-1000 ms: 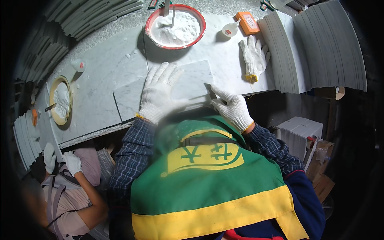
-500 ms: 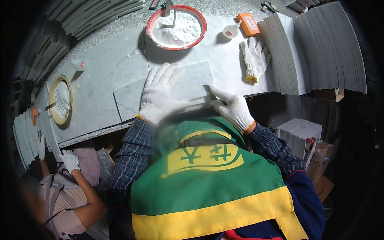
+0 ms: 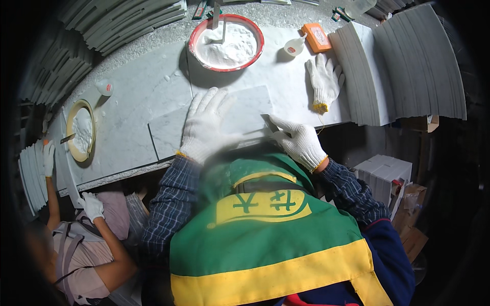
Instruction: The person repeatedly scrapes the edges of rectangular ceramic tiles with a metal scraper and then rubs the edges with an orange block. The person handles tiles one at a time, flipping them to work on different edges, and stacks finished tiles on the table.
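Observation:
A pale marble tile (image 3: 168, 133) lies flat on the marble worktop (image 3: 138, 97) in front of me. My left hand (image 3: 206, 127), in a white knit glove, presses flat on the tile with fingers spread. My right hand (image 3: 297, 140), also gloved, grips a small dark blade (image 3: 269, 123) at the tile's right edge. A green and yellow vest covers my chest below both hands.
A red-rimmed bowl of white powder (image 3: 225, 36) stands beyond the tile, with a spare glove (image 3: 325, 81), a small bottle (image 3: 294, 47) and an orange block (image 3: 317, 37) to its right. Stacked grey tiles (image 3: 408, 66) fill the right and far left. A co-worker's gloved hands (image 3: 92, 205) work at lower left near a yellow-rimmed bowl (image 3: 80, 130).
My hands have stayed on the tile, the right one shifting slightly at its edge. The co-worker's left hand has risen toward the tile stack at the left.

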Demonstrator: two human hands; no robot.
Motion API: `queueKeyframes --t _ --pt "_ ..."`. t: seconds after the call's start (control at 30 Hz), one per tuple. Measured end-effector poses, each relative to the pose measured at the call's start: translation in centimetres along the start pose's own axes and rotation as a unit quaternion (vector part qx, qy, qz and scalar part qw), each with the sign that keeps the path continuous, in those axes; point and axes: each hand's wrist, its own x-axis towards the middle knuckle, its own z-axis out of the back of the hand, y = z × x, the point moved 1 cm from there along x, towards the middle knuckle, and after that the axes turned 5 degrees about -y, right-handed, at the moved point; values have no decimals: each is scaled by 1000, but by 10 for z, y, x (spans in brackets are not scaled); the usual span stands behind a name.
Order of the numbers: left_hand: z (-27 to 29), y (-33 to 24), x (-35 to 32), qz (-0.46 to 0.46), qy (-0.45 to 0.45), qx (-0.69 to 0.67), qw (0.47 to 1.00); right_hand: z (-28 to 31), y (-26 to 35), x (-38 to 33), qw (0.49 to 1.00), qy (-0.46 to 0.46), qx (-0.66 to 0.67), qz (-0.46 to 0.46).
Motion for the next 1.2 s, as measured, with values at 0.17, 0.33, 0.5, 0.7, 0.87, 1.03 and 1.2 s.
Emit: queueKeyframes --t 0.17,0.33,0.5,0.7,0.87,1.03,1.2 --pt "-1 1 -2 -10 1 8 1000 -4 -1 3 999 6 -14 31" --pt "0 0 -1 -5 12 7 1000 -7 -8 2 999 7 40 -19" --pt "-2 0 -1 -1 48 36 998 -7 -8 -7 995 29 97 27" --pt "-10 -19 1 -26 88 47 995 19 -40 -39 974 -54 198 -95" --pt "-16 -68 -11 -157 193 -244 937 28 -66 -62 978 -121 163 -54" --pt "13 -36 -16 -86 -62 -227 968 7 -58 -44 981 -94 158 56" --pt "16 5 -11 -3 37 45 998 0 -49 -10 997 -66 35 4"
